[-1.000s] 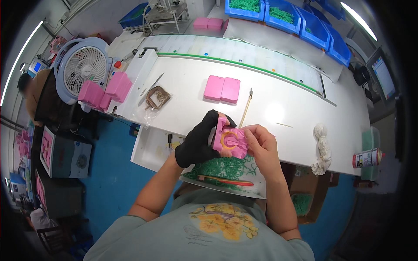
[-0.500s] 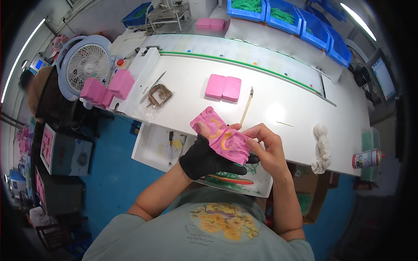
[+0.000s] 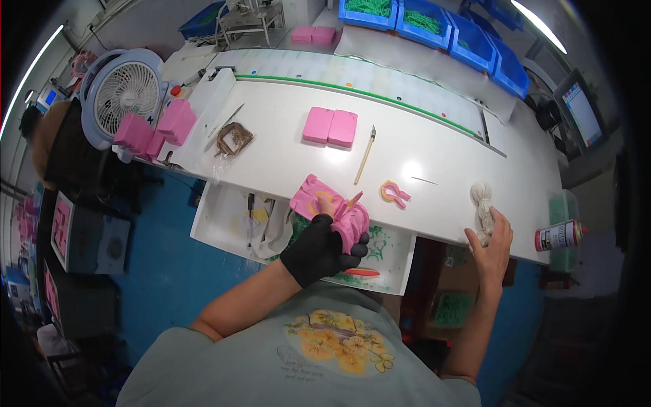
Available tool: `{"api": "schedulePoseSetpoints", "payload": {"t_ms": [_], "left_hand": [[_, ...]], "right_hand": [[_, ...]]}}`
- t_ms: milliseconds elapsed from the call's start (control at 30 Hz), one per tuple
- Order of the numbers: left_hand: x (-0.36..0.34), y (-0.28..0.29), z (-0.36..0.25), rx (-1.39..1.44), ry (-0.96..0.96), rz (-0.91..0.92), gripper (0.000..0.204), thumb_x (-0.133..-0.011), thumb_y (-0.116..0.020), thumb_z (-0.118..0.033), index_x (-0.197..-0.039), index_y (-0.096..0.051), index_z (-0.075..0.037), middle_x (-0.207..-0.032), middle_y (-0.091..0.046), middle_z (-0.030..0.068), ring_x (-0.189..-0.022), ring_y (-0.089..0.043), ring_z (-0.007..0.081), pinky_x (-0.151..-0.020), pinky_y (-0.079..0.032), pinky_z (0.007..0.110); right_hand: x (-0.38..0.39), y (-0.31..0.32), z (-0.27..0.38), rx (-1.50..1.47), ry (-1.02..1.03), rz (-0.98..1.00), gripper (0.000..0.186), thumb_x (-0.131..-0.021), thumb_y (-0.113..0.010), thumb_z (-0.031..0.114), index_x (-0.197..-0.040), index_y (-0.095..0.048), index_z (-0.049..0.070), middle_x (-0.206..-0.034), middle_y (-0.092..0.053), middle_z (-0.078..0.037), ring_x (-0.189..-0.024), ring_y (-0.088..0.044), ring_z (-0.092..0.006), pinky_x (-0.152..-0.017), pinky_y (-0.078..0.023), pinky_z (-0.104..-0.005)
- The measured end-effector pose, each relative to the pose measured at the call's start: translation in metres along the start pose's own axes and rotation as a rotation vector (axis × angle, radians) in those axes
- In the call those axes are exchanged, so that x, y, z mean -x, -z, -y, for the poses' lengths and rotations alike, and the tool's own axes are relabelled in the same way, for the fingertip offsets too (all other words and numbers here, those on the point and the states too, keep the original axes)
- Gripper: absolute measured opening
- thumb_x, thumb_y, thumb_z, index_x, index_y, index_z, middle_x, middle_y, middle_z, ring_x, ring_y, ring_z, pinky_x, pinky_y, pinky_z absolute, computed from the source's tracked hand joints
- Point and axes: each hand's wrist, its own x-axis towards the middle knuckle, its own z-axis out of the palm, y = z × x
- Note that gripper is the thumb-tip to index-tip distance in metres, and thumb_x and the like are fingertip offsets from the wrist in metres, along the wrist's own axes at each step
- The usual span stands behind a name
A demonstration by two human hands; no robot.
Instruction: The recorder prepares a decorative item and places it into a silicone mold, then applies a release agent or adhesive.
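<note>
A pink mould point(image 3: 354, 225) is clasped above the drawer point(image 3: 215, 227) by fingers of the gloved left hand point(image 3: 312, 255); on the worktop point(image 3: 278, 149), white yarn point(image 3: 482, 201) is flanked by the right hand point(image 3: 493, 249), fingers spread.

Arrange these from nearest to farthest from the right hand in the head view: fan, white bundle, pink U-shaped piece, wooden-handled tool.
From the right hand:
1. White bundle, at the hand.
2. Pink U-shaped piece, to the left.
3. Wooden-handled tool, farther left.
4. Fan, far left.
</note>
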Motion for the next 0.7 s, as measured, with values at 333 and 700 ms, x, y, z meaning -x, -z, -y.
{"api": "schedulePoseSetpoints", "payload": {"t_ms": [333,700], "left_hand": [[-0.003,0.001,0.014,-0.325,-0.236,-0.112,0.080,-0.088,-0.030,-0.078,-0.117,-0.052,-0.007,-0.083,-0.049,0.0035,-0.061,-0.044,0.0140,-0.050,-0.034,0.025],[0.004,0.001,-0.009,-0.904,-0.602,-0.403,0.071,-0.096,-0.025,-0.071,-0.092,-0.059,-0.009,-0.065,-0.053,0.0008,-0.058,-0.050,0.0118,-0.055,-0.041,0.026]], "right_hand": [[0.011,0.019,0.033,-1.461,-0.211,-0.028,0.036,-0.094,-0.047,0.008,-0.129,-0.049,-0.001,-0.109,-0.062,-0.023,-0.065,-0.059,-0.0157,-0.055,-0.049,-0.0236],[-0.007,0.013,0.142,-1.395,0.006,0.328,0.022,-0.095,-0.054,0.007,-0.112,-0.065,-0.004,-0.100,-0.067,-0.009,-0.092,-0.062,-0.0114,-0.081,-0.049,-0.0248]]}}
